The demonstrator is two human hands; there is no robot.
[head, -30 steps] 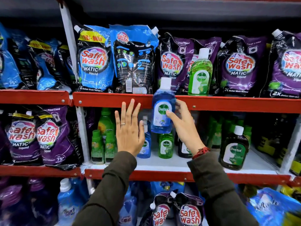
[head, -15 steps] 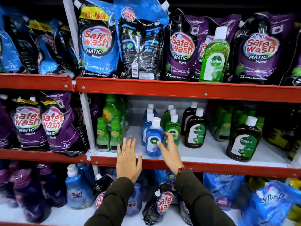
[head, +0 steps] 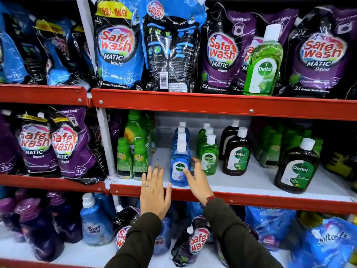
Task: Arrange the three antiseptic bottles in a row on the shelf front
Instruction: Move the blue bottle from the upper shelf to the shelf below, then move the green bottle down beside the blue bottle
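We had the blue bottle [head: 180,167] standing upright at the front edge of the middle shelf [head: 251,200], flanked by both our hands.

Our left hand [head: 154,192] was open, fingers spread flat, just left of the bottle and apart from it; our right hand [head: 197,180] was open too, thumb against the bottle's label and gripping nothing. More blue bottles queued behind it. To the right stood the green bottle [head: 208,155], then the brown bottle [head: 236,153], both set further back. Small green bottles [head: 133,159] crowded the left, and a larger brown bottle [head: 297,167] stood far right.
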